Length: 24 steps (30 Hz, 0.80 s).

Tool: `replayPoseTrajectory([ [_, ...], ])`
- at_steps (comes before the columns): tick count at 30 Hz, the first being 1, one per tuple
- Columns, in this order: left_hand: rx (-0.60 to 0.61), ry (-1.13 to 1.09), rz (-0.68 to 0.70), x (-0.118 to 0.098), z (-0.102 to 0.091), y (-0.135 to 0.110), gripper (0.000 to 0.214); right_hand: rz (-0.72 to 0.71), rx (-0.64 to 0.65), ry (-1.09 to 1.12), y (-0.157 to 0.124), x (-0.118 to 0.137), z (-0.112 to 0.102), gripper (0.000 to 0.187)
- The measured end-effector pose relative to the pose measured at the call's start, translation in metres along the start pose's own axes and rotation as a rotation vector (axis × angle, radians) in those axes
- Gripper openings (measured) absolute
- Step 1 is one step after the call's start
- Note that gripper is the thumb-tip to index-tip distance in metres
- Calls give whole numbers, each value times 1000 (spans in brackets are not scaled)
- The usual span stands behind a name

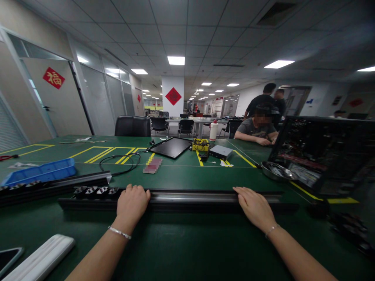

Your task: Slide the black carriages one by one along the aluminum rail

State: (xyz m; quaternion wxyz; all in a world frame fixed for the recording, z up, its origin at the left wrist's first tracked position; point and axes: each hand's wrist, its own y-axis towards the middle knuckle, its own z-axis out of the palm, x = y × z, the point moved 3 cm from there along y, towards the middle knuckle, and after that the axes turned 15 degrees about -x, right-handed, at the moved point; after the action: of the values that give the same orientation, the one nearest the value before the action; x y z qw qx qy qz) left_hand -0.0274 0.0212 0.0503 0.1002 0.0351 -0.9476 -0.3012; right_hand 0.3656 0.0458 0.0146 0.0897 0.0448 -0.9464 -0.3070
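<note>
A long black metal channel (193, 198) with a shiny inner face lies crosswise on the green table before me. Several socket modules (102, 191) sit in its left end, so it looks like a power strip housing. Over the channel just right of these sockets, my left hand (133, 203) is closed, fingers curled across the far edge. My right hand (255, 206) grips the channel toward its right end, fingers reaching over the far edge. Parts of the channel under both hands are hidden. A second, similar channel (79, 179) with sockets lies to the left.
Around the channel are a blue tray (43, 171), a black cable (124, 168), a dark flat panel (171, 147), a grey box (221, 152), a metal bowl (277, 171) and an open computer case (316, 156). A white bar (43, 257) lies front left. A person (258, 128) sits across the table.
</note>
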Motion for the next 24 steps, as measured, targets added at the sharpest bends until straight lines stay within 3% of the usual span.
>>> replayPoseTrajectory([
  [14, -94, -75, 105, -3, 3, -2, 37, -1, 3, 2, 0, 2, -2, 46],
  [19, -277, -74, 80, 7, 14, -4, 41, -25, -26, -3, 0, 2, -1, 45],
  [24, -382, -209, 117, 23, 34, -18, 55, -18, -23, -12, 0, 3, -2, 45],
])
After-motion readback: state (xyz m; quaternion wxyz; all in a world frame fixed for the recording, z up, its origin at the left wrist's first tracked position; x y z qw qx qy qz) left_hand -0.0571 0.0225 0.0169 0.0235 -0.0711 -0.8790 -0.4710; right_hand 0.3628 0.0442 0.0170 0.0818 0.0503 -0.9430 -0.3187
